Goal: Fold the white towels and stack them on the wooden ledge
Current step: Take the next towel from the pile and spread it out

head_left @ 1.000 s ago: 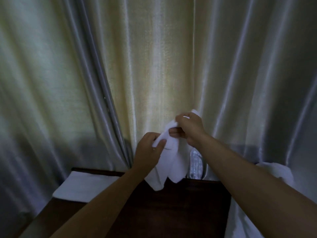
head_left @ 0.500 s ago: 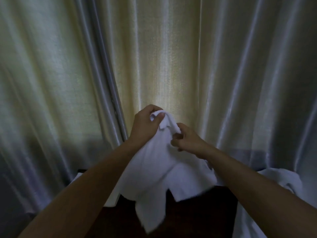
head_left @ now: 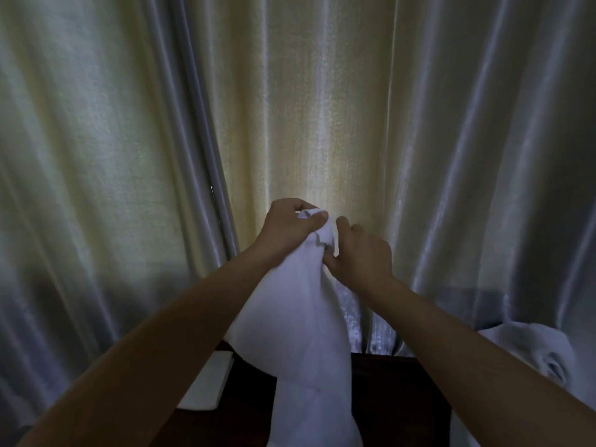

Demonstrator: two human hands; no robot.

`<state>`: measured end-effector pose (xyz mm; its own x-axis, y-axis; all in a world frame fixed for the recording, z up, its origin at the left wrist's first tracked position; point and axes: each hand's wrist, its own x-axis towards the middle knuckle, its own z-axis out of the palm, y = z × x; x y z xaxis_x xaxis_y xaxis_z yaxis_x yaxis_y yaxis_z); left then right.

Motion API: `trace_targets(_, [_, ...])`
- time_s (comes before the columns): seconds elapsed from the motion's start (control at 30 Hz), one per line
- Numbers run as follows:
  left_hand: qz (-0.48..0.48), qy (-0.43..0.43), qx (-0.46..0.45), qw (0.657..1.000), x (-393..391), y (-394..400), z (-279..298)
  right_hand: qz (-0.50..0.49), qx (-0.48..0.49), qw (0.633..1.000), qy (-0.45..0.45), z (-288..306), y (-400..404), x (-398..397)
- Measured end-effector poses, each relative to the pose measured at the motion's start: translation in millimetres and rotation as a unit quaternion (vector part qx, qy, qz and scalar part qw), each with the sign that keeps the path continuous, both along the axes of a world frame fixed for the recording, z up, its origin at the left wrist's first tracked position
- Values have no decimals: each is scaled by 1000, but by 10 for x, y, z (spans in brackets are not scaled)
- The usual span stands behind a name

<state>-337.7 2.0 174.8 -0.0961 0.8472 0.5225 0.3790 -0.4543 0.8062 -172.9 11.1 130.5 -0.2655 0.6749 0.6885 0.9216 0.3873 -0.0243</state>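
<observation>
While the white towel (head_left: 300, 333) hangs down in front of us above the wooden ledge (head_left: 396, 401), we've got its top bunched up between both hands. Our left hand (head_left: 290, 225) grips the top corner, fingers (head_left: 317, 217) curled round the cloth. Our right hand (head_left: 362, 256) sits just beside it, pinching the same bunched edge from the other side. On the left of the ledge lies a folded towel (head_left: 211, 385), partly hidden by our left arm. Off to the right there's a loose heap of towels (head_left: 532, 353). Behind it all hangs a pale curtain (head_left: 322, 108).
</observation>
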Motion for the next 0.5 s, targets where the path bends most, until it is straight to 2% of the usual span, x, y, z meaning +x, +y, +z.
trace_targets(0.07, [-7, -9, -11, 1000, -47, 40, -43, 43, 12, 998, 38, 6, 33, -68])
trace_targets(0.17, [-10, -26, -27, 999, -102, 86, -96, 136, -28, 981, 137, -18, 80, -124])
trace_targets(0.27, [-32, 25, -48, 998, -205, 95, -125, 225, -95, 912, 331, 1, 76, -193])
trace_targets(0.37, [-136, 126, -90, 979, -379, 31, -226, 194, -199, 809, 518, 101, 117, -270])
trace_targets(0.43, [-157, 203, -88, 962, -513, -19, -406, 179, -232, 772, 564, 166, 136, -283])
trace_targets(0.5, [-174, 226, -112, 952, -676, -53, -653, 170, -221, 768, 576, 217, 149, -246])
